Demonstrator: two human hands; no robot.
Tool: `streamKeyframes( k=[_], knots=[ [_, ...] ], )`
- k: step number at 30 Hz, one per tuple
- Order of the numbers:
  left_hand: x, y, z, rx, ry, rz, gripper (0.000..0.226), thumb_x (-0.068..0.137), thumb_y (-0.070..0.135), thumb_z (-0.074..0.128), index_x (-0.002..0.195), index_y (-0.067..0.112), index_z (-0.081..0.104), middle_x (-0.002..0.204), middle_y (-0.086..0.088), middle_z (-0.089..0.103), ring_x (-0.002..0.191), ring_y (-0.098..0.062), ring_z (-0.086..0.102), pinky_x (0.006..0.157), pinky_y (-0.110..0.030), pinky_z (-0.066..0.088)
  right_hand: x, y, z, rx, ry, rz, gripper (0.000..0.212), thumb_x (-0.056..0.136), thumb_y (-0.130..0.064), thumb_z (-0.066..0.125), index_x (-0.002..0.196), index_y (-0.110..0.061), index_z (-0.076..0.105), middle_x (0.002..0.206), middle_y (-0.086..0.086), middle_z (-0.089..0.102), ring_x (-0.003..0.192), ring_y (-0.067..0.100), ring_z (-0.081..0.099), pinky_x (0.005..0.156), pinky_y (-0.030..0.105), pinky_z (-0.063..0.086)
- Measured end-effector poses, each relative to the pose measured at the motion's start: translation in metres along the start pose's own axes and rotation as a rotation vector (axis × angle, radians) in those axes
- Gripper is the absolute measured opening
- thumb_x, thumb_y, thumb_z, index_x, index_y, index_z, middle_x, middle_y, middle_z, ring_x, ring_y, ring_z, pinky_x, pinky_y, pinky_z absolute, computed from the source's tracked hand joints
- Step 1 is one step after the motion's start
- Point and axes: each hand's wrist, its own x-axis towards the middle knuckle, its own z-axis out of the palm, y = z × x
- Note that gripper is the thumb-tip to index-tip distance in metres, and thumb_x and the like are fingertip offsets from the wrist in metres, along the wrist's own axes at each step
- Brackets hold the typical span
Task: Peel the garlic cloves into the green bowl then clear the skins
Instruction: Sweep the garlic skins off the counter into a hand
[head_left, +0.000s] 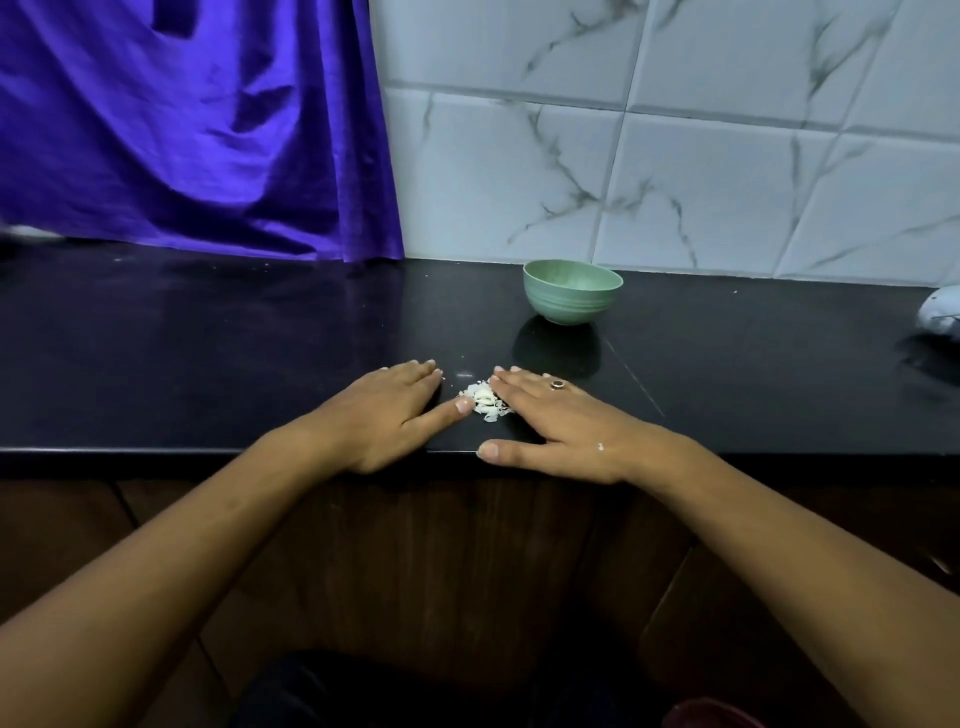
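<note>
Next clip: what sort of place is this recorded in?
Most likely a home kitchen: a dark countertop backed by marble-pattern wall tiles, with a green bowl and a small heap of garlic skins on it.

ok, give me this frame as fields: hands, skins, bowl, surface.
counter: black, glossy
garlic skins: small pile between the hands, near front edge
left hand: flat on counter, fingers straight, thumb tip at the pile
right hand: flat, fingers straight, ring on one finger, at pile's right edge
green bowl: upright, behind pile, apart from hands; contents not visible
</note>
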Motion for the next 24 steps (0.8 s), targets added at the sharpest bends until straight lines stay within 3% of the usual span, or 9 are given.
streamKeyframes(
  k=[1,4,8,11,16,19,21,24],
  knots=[
    [0.001,0.002,0.002,0.029,-0.005,0.027,0.124,0.074,0.094,-0.008,0.164,0.015,0.021,0.173,-0.004,0.017,0.159,-0.013,0.011,0.126,-0.029,0.007,-0.001,0.003,-0.001,0.051,0.013,0.0,0.123,0.071,-0.1,0.018,0.165,-0.023,0.004,0.173,-0.006,-0.001,0.156,0.003,-0.005,0.129,0.036,0.003],
    [-0.001,0.009,0.006,0.0,0.002,0.078,0.098,0.088,0.079,0.007,0.165,0.02,0.022,0.173,0.001,0.017,0.159,-0.009,0.009,0.128,-0.03,0.007,0.0,0.014,-0.004,0.109,0.032,0.06,0.131,0.066,-0.105,0.019,0.165,-0.021,0.006,0.173,-0.004,0.002,0.157,0.005,-0.002,0.13,0.039,0.007],
    [-0.009,0.009,0.003,-0.181,0.046,0.13,0.077,0.094,0.065,0.021,0.159,0.027,0.036,0.167,0.011,0.03,0.152,0.003,0.016,0.118,-0.01,0.005,0.018,0.019,-0.008,0.065,0.023,0.075,0.138,0.06,-0.109,0.014,0.165,-0.019,0.012,0.173,-0.001,0.007,0.158,0.009,0.002,0.129,0.042,0.009],
    [-0.016,0.003,0.001,-0.33,0.154,0.092,0.072,0.096,0.059,0.027,0.156,0.023,0.043,0.163,0.008,0.04,0.142,0.008,0.025,0.106,0.004,0.008,0.029,0.011,-0.005,0.042,0.02,0.004,0.134,0.063,-0.107,0.011,0.165,-0.02,0.016,0.173,-0.003,0.009,0.158,0.008,0.002,0.129,0.042,0.009],
    [-0.011,-0.004,-0.003,-0.18,0.074,-0.022,0.087,0.091,0.069,0.021,0.161,0.018,0.033,0.169,0.001,0.029,0.157,-0.009,0.019,0.122,-0.021,0.009,0.017,0.008,-0.001,0.178,0.054,-0.097,0.118,0.071,-0.101,0.02,0.162,-0.027,0.03,0.17,-0.011,0.02,0.155,0.0,0.009,0.128,0.031,0.01],
    [-0.007,0.006,0.0,-0.062,0.022,0.038,0.089,0.091,0.071,0.017,0.162,0.02,0.03,0.171,0.002,0.024,0.158,-0.011,0.016,0.129,-0.032,0.01,0.013,0.018,-0.002,0.288,0.087,-0.065,0.117,0.07,-0.102,0.025,0.161,-0.029,0.031,0.168,-0.013,0.026,0.153,-0.003,0.015,0.128,0.033,0.013],
    [-0.008,0.01,0.002,-0.08,0.013,0.087,0.085,0.091,0.07,0.017,0.162,0.026,0.03,0.17,0.006,0.024,0.158,-0.009,0.014,0.129,-0.033,0.009,0.016,0.024,-0.003,0.276,0.097,-0.023,0.12,0.068,-0.104,0.027,0.161,-0.029,0.031,0.168,-0.012,0.026,0.154,-0.002,0.016,0.129,0.038,0.014],
    [-0.009,0.007,0.004,-0.174,0.046,0.136,0.074,0.095,0.065,0.02,0.159,0.031,0.036,0.167,0.012,0.029,0.156,-0.004,0.016,0.125,-0.021,0.008,0.025,0.024,-0.004,0.207,0.073,-0.007,0.121,0.069,-0.104,0.023,0.161,-0.028,0.03,0.169,-0.01,0.024,0.155,0.002,0.013,0.129,0.04,0.014]
  ],
)
